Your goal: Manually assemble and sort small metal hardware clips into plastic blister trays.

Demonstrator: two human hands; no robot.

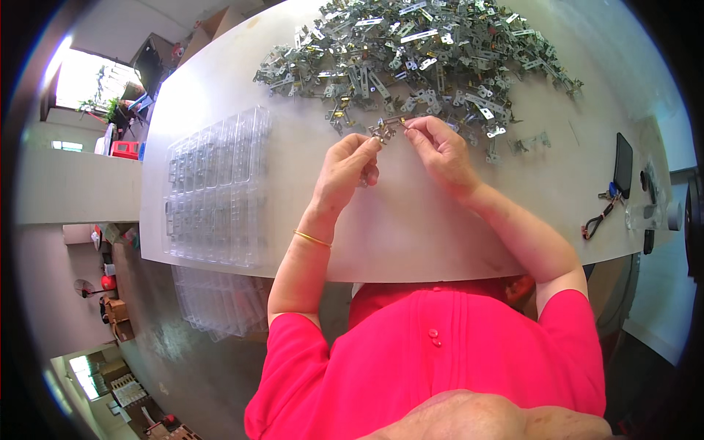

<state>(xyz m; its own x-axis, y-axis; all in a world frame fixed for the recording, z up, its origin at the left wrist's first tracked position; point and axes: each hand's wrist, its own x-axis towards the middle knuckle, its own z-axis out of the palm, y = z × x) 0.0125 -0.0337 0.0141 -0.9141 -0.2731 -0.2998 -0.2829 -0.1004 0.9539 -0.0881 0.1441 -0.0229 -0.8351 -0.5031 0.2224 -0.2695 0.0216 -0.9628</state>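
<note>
Both hands meet over the white table, just in front of a heap of small metal bracket parts [418, 62]. My left hand [346, 167] pinches a small metal bracket [384, 130] with brass-coloured bits between thumb and forefinger. The fingers of my right hand [444, 155] are closed on the other end of the bracket, near its thin strip. Whether these are one piece or two joined pieces I cannot tell. A few loose metal parts [529, 143] lie to the right of my right hand.
Stacked clear plastic trays [253, 183] with compartments stand on the table's left. More clear trays [220, 301] sit below the table edge. On the right lie a dark phone [622, 165], keys with a black cord [600, 220] and a clear plastic bag [644, 215].
</note>
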